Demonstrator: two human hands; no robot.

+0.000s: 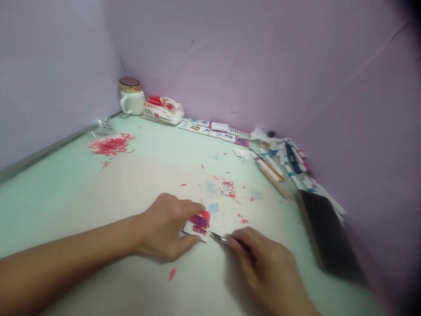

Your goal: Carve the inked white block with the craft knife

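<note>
My left hand grips a small white block between thumb and fingers and keeps it down on the table. Red and purple colour covers much of the block's upper face. In my right hand is a craft knife, its pointed blade angled left with the tip at or very near the block's right edge. I cannot tell whether the tip touches. Fingers hide most of the knife's handle. Red shavings lie around the block, and blue characters are drawn on the tabletop just beyond it.
Red shavings form a pile at the left. Along the back stand a lidded white mug, a wipes packet and rows of character tiles. Markers and a dark phone lie at the right beside the wall.
</note>
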